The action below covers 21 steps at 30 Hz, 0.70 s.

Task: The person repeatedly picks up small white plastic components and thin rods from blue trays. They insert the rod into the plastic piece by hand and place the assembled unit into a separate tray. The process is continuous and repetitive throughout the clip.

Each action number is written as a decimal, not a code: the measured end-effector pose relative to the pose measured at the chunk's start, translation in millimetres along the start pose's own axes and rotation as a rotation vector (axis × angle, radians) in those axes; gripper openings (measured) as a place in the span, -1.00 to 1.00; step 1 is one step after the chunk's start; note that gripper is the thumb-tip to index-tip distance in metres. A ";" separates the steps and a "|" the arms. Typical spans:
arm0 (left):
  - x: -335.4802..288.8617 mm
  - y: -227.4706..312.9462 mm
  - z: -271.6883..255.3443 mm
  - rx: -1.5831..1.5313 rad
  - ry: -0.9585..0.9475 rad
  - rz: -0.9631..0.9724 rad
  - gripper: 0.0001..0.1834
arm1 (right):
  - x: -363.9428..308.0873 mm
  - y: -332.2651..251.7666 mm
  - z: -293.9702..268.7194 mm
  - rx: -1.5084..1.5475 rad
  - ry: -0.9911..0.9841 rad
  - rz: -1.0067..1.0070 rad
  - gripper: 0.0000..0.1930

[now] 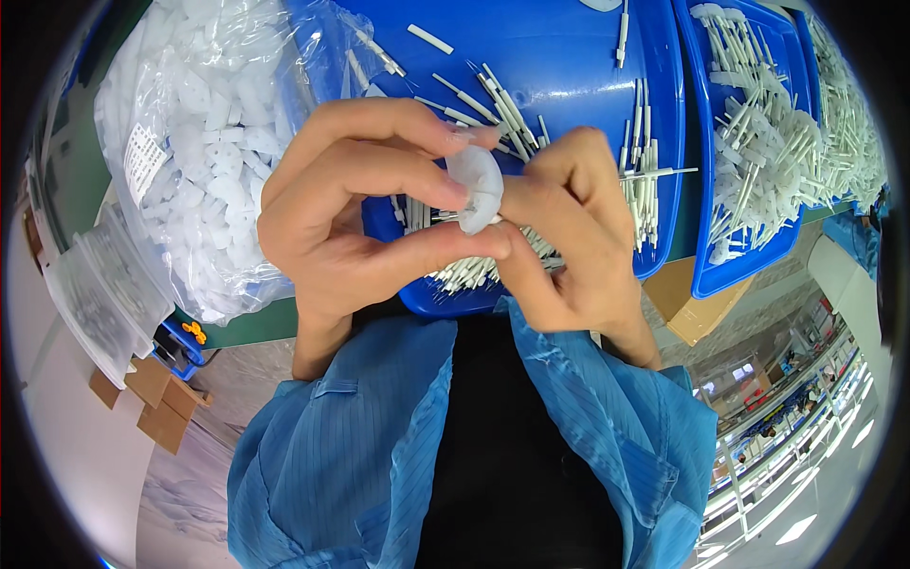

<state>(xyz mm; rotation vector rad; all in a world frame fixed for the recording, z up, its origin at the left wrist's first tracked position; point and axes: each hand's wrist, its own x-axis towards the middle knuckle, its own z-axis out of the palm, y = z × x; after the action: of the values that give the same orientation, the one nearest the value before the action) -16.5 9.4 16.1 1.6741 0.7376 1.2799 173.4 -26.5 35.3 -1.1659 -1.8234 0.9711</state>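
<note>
My left hand [351, 194] is closed on a curved, translucent white plastic piece [477, 185], with fingertips above and the thumb below it. Close against the piece's right side, my right hand [578, 237] pinches with thumb and forefinger. A small white end shows at that pinch, but the fingers hide what it belongs to. Under both hands lies a blue tray [569, 62] with many thin white sticks [474, 270], some with fine wire-like ends.
A clear plastic bag [204, 142] full of similar white pieces stands on the left. Blue trays [703, 275] on the right hold white pieces with sticks attached. Clear plastic lids [104, 284] are stacked at the left edge, near an orange clip-like item [194, 332]. A cardboard box [697, 303] sits below the right trays.
</note>
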 end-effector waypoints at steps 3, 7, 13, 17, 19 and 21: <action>-1.4 1.2 2.2 -0.037 0.028 -0.013 -0.55 | 9.7 3.7 -3.5 0.302 -0.039 0.023 -0.77; -0.5 5.7 4.9 0.059 0.030 0.012 -0.69 | 15.2 -4.2 -1.1 0.445 -0.017 0.142 -0.82; -0.5 0.5 16.7 0.102 0.095 0.209 -0.77 | 14.0 -13.7 -0.7 0.268 0.086 0.323 -0.90; 4.2 -3.8 11.0 0.105 -0.043 0.304 -0.82 | 21.2 -12.2 -10.1 0.252 -0.003 0.335 -0.83; 3.6 -5.2 12.7 0.083 0.000 0.293 -0.80 | 22.8 -7.9 -11.6 0.232 -0.004 0.239 -0.85; 0.9 -2.5 11.8 0.094 0.073 0.222 -0.75 | 24.1 -5.4 -13.4 0.184 -0.012 0.111 -0.86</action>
<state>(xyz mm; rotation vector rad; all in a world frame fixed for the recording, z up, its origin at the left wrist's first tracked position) -4.8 7.9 13.2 1.8329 0.6780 1.4866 175.9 -3.0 50.4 -1.1586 -1.6532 1.1855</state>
